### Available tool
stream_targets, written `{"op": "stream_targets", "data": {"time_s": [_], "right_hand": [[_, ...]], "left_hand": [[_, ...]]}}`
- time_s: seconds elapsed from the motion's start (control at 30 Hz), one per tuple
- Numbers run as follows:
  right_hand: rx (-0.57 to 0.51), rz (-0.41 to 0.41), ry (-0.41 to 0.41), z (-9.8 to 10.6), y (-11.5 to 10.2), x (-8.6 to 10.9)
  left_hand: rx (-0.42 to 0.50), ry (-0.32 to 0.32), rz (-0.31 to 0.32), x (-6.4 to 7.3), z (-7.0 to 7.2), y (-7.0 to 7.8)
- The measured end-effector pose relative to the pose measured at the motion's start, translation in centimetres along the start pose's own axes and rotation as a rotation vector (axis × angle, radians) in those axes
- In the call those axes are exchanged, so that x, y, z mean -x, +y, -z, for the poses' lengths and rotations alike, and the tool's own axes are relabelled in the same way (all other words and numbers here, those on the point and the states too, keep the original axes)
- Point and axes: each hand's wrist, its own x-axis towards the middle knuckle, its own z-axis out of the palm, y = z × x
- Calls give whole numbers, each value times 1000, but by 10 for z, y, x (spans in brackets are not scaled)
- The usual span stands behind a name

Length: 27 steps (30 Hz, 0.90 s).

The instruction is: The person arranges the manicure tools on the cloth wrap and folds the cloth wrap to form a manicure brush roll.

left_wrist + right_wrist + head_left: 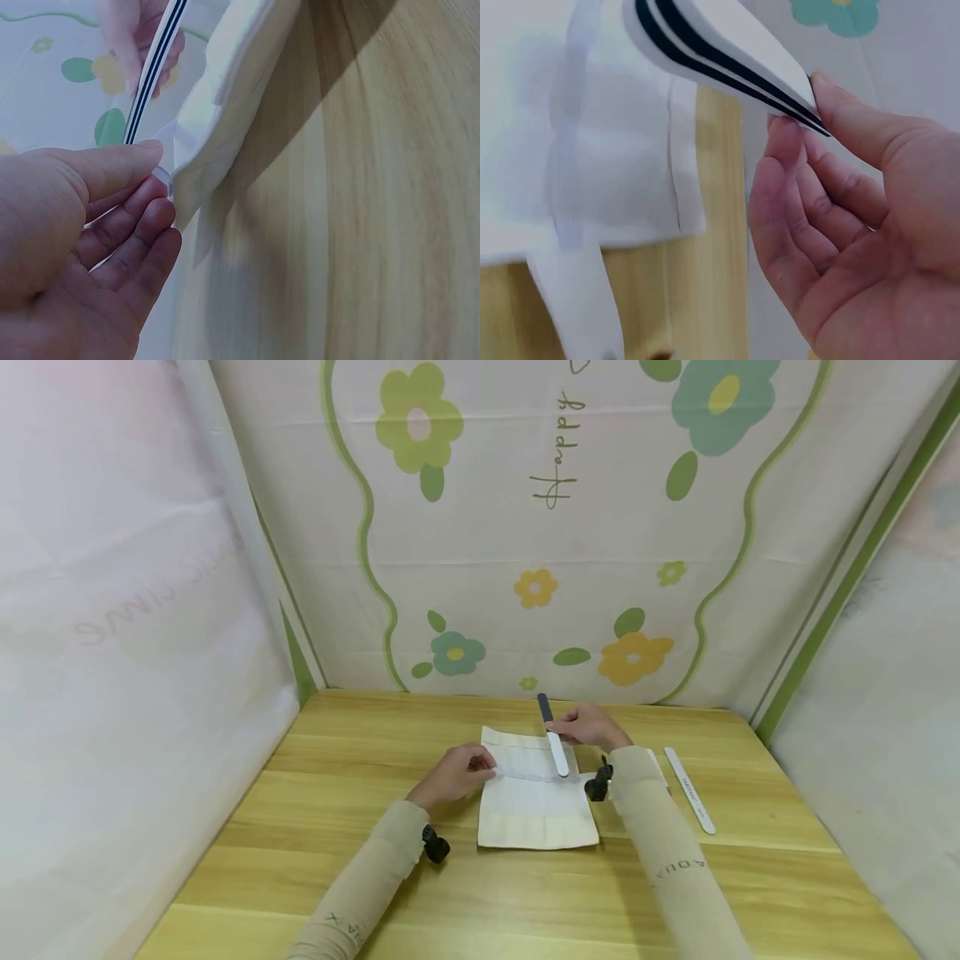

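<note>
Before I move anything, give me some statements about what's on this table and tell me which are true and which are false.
1. The right hand holds a flat stick over the white and cream sheet. True.
2. The flat stick is one color along its whole length. False: its far end is dark and its near end white.
3. The left hand is at the sheet's left edge. True.
4. The sheet is rolled up tight. False: it lies spread out on the table.
5. A second stick lies to the right of the right sleeve. True.
6. The second stick has no markings. False: it carries dark lettering.
</note>
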Motion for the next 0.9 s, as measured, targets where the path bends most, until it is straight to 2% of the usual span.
{"op": "stream_targets", "data": {"time_s": [0.27, 0.43, 0.63, 0.9], "right_hand": [[-39, -16, 76, -42, -25, -23], [-63, 30, 154, -59, -39, -31], [-134, 33, 221, -77, -45, -42], [-131, 31, 230, -94, -45, -47]], "left_hand": [[-6, 13, 10, -1, 1, 1], [-4, 16, 14, -2, 1, 1], [0, 17, 12, -3, 0, 1], [-2, 26, 48, -2, -1, 2]]}}
